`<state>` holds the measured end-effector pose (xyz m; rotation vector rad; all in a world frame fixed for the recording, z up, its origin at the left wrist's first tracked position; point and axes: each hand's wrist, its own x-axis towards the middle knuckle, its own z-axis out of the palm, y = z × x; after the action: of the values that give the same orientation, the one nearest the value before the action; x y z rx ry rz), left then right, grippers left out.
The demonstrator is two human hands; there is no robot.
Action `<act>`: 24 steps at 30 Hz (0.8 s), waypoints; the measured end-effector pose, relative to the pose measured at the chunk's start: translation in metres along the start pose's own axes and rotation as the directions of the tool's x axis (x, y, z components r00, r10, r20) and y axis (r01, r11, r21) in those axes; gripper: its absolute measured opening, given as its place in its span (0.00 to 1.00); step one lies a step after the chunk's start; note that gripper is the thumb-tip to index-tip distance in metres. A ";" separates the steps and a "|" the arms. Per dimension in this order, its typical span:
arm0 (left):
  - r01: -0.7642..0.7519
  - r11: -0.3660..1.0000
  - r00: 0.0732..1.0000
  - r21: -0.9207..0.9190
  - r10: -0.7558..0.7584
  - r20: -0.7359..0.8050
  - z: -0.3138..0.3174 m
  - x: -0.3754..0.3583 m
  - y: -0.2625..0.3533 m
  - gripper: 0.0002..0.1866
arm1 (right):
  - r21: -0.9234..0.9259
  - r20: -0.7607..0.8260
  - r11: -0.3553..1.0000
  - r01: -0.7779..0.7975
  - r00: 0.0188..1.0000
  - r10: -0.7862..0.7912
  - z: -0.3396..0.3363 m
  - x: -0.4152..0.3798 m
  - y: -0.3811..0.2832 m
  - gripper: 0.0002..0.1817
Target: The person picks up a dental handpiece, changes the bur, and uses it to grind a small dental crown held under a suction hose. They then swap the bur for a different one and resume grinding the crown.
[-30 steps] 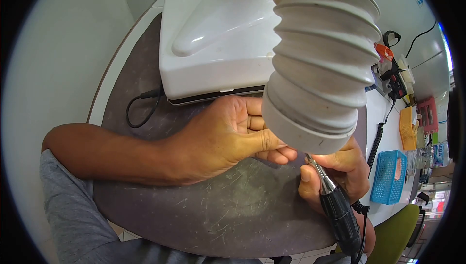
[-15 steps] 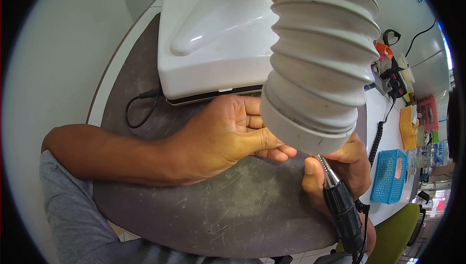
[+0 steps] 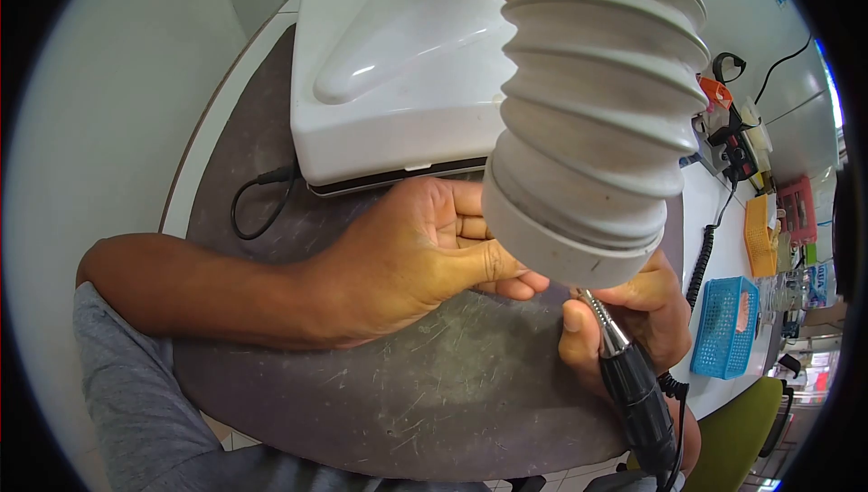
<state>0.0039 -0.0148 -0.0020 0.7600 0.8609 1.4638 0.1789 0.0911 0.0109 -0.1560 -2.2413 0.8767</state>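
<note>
We record the right hand (image 3: 633, 316) at 4 o'clock, closed around a black rotary handpiece (image 3: 633, 383), its metal tip pointing toward 11. The left hand (image 3: 425, 252), centre frame, has fingers curled inward, tips just beside that tip; we cannot tell what they pinch, since a ribbed grey hose (image 3: 592, 112) covers them. Both rest on a scratched grey mat (image 3: 425, 402). At 12, a white machine housing (image 3: 398, 67); at 3, a blue basket (image 3: 723, 325).

The big ribbed hose (image 3: 597, 121) hangs low over the hands and blocks the way from above. The white machine (image 3: 398, 67) blocks the back. The scratched mat (image 3: 434, 392) in front lies bare.
</note>
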 end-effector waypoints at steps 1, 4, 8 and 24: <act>0.000 1.000 1.000 0.000 0.000 -0.001 0.000 0.000 0.000 0.13 | 0.001 0.000 1.000 0.000 1.000 0.000 0.000 0.000 0.001 0.20; 0.001 1.000 1.000 -0.008 0.000 0.024 -0.001 0.000 0.000 0.13 | 0.017 0.017 0.998 0.063 0.998 -0.064 0.000 0.001 0.003 0.20; 0.018 1.000 1.000 -0.024 -0.018 0.021 -0.002 0.000 0.000 0.12 | -0.004 0.007 0.998 0.061 0.998 -0.061 -0.001 0.001 0.004 0.20; 0.026 1.000 0.999 0.014 -0.027 0.041 -0.004 0.004 0.001 0.11 | 0.469 -0.036 0.854 -0.226 0.961 0.274 -0.004 0.005 0.005 0.14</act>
<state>-0.0006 -0.0114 -0.0034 0.7833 0.8467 1.4154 0.1772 0.0989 0.0124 -0.2675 -1.8796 1.4853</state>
